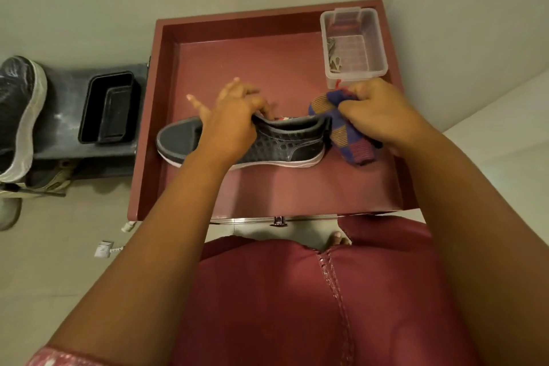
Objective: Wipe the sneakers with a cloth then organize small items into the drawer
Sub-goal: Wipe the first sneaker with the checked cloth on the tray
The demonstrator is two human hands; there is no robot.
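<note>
Your left hand point(234, 116) grips the collar of the dark grey textured sneaker with a white sole point(237, 144), fingers curled over the top edge into the opening while one finger sticks out straight to the left. Your right hand point(377, 116) is bunched tight around the blue, maroon and tan checked cloth point(341, 131), which is crumpled in your fist and pressed against the heel end of that shoe. From your head camera, the sneaker lies on its sole with the toe pointing left, resting on the floor of the open dark red wooden drawer point(166, 98), roughly across its middle. In the far right corner of the drawer stands a clear plastic rectangular container point(374, 47) with a few small pale items at its left side; they are too small to identify. It sits just beyond your right hand, and you cannot tell whether the cloth touches it. Left of the drawer, on a grey low shelf point(59, 116), stands a black rectangular plastic tub point(108, 107), and a second dark mesh sneaker with a white sole point(20, 116) sits at the left edge. Your maroon garment point(297, 306) fills the lower view.
</note>
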